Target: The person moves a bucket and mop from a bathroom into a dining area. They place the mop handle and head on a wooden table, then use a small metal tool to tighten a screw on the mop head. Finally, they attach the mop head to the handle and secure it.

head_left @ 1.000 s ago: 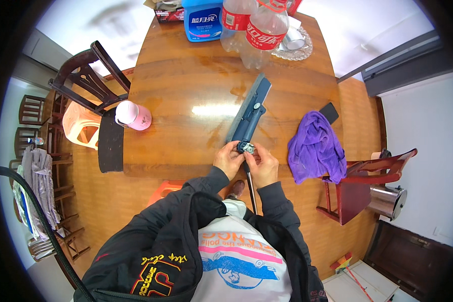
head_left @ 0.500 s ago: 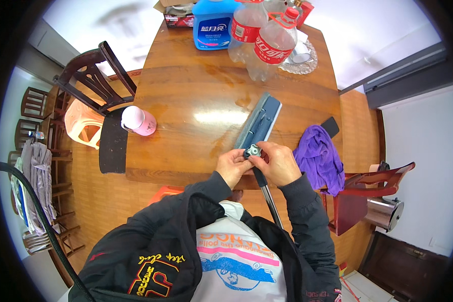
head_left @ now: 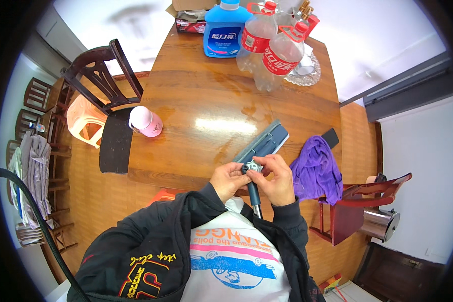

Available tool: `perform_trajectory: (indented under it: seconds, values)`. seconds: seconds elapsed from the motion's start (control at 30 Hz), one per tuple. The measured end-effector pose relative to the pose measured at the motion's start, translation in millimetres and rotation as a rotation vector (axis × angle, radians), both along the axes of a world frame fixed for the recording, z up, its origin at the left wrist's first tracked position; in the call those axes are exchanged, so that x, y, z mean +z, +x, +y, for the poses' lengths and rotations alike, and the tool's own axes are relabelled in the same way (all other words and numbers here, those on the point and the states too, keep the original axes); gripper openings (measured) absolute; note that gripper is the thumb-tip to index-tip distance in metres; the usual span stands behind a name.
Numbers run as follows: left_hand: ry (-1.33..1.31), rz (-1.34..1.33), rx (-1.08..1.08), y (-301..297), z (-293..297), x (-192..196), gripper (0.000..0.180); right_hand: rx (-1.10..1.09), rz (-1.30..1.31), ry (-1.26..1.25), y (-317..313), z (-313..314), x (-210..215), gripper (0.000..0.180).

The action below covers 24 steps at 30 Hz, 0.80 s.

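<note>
My left hand (head_left: 227,179) and my right hand (head_left: 276,182) meet over the table's near edge, fingertips pinched round a small pale, star-shaped knob-like piece (head_left: 253,166) with a dark part on its left side. Right below it runs the mop's dark grip and metal pole (head_left: 254,195), reaching back toward my body. The flat blue-grey mop head (head_left: 268,143) rests slanted on the wooden table (head_left: 186,156) just beyond my fingers. My fingers partly cover where the pole joins it. Right of my right hand lies a crumpled purple cloth (head_left: 316,168).
A pink cup (head_left: 147,122) stands at the table's left. Toward the back are a blue detergent jug (head_left: 227,31), two large clear bottles with red labels (head_left: 281,59) and a glass dish (head_left: 313,75). Chairs flank the table, one dark (head_left: 103,75), one reddish (head_left: 348,216).
The mop head has come nearer to me and turned clockwise, its far end swinging right. Both hands still pinch the small piece. My view has shifted slightly.
</note>
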<state>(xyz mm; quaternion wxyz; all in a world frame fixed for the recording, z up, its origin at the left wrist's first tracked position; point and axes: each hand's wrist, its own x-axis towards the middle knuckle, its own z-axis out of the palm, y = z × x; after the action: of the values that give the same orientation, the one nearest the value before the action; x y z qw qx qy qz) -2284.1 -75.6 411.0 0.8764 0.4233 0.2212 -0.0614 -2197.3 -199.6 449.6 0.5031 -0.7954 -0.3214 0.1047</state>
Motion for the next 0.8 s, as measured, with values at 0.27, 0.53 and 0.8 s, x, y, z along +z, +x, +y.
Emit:
perform_trajectory:
  seconds: [0.27, 0.53, 0.8]
  values:
    - [0.114, 0.016, 0.026, 4.0, -11.5, -3.5, 0.042, -0.167, -0.193, -0.253, -7.2, 13.4, 11.8, 0.021]
    - [0.050, 0.007, 0.077, 3.8, -14.4, -10.1, 0.037, 0.013, -0.029, -0.166, -3.2, 3.3, 9.1, 0.028]
    - [0.078, 0.018, 0.102, 2.1, -17.5, -16.5, 0.043, -0.005, 0.060, -0.183, -4.2, 2.3, 3.9, 0.029]
